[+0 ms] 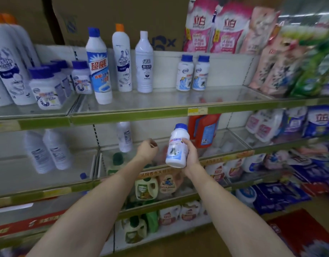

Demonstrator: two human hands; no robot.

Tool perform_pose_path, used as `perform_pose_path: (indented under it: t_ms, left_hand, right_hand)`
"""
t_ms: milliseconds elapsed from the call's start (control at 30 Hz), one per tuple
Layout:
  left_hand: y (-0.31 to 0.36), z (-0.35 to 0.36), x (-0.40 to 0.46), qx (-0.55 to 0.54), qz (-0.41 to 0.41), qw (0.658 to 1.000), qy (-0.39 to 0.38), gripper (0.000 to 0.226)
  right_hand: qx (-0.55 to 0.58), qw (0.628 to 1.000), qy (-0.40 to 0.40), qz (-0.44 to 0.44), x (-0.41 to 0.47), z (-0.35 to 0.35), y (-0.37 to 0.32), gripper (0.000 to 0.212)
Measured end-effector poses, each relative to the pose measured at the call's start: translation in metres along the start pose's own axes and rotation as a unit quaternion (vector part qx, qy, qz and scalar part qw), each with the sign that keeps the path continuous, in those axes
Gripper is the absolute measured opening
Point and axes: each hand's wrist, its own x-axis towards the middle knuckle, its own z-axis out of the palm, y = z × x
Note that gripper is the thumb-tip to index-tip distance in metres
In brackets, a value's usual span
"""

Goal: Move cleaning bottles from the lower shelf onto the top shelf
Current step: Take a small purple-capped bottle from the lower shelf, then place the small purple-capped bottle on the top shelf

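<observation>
So the person's right hand point(190, 154) has a short white bottle with a blue cap point(176, 145) wrapped in its fingers point(185, 140), held upright out in front of the lower shelf point(160, 184), just under the green lip of the top shelf point(134, 115). It's not up there yet. The left hand point(147, 149) is reaching toward the lower shelf with the fingers loosely curled and nothing in them, near a tall white bottle point(124, 136) standing back there.

Stuff I'd worry about from here:

- The bottle has to come out and up around that front lip. Lift too straight and I'd bet the cap clips the underside of the edge and the bottle twists in the grip.
- The natural landing spot looks like next to the two matching blue-cap bottles point(192, 73) at the back of the top shelf. They stand touching each other, so one nudge could knock both over.
- The tall blue-label bottle point(99, 65) sits near the front and looks tilted, though that could just be the wide lens. A bumped shelf could send it off the edge.
- The left hand is going in while attention is probably on the right, so it could easily knock that tall white bottle down.

The shelf surface looks glossy, so things might slide.
</observation>
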Motion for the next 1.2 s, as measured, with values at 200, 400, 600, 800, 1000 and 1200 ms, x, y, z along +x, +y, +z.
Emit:
perform_pose_path:
  t_ms: [200, 400, 600, 800, 1000, 1200]
  left_hand:
    - [0.042, -0.008, -0.002, 0.001, 0.064, 0.998, 0.014, 0.014]
    - [0.081, -0.013, 0.004, -0.045, 0.117, 0.992, 0.026, 0.009]
    - [0.115, -0.016, 0.018, -0.031, 0.169, 0.982, 0.077, 0.019]
    - [0.152, -0.007, 0.037, -0.005, 0.197, 0.973, 0.118, 0.01]
    - [0.205, 0.009, 0.064, -0.025, 0.225, 0.959, 0.169, 0.005]
    - [0.23, 0.023, 0.113, 0.0, 0.184, 0.967, 0.174, 0.003]
  right_hand:
    - [0.019, 0.997, -0.066, -0.031, -0.011, 0.02, -0.039, 0.051]
    - [-0.029, 0.993, -0.109, -0.04, -0.01, 0.026, -0.07, 0.046]
    - [0.017, 0.99, -0.128, -0.061, -0.005, 0.03, -0.095, 0.05]
    - [0.008, 0.986, -0.126, -0.111, 0.03, 0.026, -0.137, 0.061]
    - [-0.04, 0.973, -0.095, -0.207, 0.083, 0.032, -0.192, 0.058]
    - [-0.09, 0.958, -0.148, -0.228, 0.122, 0.038, -0.241, 0.059]
